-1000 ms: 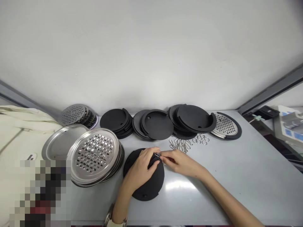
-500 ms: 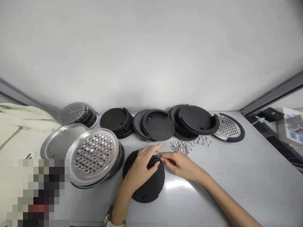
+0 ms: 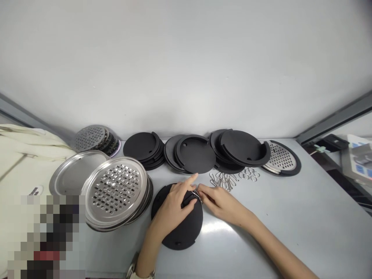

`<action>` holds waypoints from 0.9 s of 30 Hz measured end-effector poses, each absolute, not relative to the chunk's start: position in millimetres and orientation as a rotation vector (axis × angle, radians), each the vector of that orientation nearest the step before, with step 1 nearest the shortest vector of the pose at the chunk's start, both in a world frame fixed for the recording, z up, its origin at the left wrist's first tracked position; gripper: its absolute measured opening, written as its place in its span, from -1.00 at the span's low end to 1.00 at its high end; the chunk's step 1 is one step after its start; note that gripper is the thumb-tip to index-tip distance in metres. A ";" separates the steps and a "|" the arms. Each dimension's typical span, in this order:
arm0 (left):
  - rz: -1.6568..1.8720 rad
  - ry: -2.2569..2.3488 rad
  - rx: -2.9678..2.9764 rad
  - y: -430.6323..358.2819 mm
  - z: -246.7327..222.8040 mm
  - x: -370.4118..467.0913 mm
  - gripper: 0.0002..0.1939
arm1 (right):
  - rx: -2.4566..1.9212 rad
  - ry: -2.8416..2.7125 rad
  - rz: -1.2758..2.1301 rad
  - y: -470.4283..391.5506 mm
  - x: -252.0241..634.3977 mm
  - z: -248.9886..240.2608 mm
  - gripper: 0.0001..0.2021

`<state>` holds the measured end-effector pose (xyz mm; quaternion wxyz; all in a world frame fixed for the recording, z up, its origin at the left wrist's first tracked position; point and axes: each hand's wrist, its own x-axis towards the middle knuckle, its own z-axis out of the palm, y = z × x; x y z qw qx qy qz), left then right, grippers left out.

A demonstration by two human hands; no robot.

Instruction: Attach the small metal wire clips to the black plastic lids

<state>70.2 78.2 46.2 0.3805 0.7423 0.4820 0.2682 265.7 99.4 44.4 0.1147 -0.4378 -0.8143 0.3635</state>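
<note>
A black round disc (image 3: 186,230) lies on the grey table, with a small hole near its lower edge. My left hand (image 3: 174,203) rests over its upper part, thumb and fingers closed on a black piece at the disc's top. My right hand (image 3: 222,203) pinches a small metal clip (image 3: 197,195) at the disc's upper right edge, close to my left fingertips. Behind my right hand lie a pile of metal clips (image 3: 223,180) and several metal rings (image 3: 249,174).
Stacked metal grater plates (image 3: 114,192) stand at the left, near a plain metal plate (image 3: 77,174). Stacks of black discs (image 3: 139,147) line the wall. A black-rimmed grater (image 3: 280,157) lies at the right. Cream cloth (image 3: 26,155) hangs far left.
The metal clip shows more clearly between my hands, now slanting down to the right. My right fingers have shifted slightly. My left hand stays in nearly the same place.
</note>
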 end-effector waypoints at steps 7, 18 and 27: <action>0.663 1.232 1.878 77.6 49.6 70.8 -0.25 | -1.238 -2.323 1.123 98.2 264.5 46.3 -0.89; 0.694 1.468 1.981 72.2 43.0 73.6 -0.48 | -1.290 -2.370 0.983 93.6 259.5 35.7 -0.88; 0.289 1.599 2.348 67.2 52.2 69.1 -0.88 | -1.369 -2.373 0.882 92.8 254.6 33.8 -0.87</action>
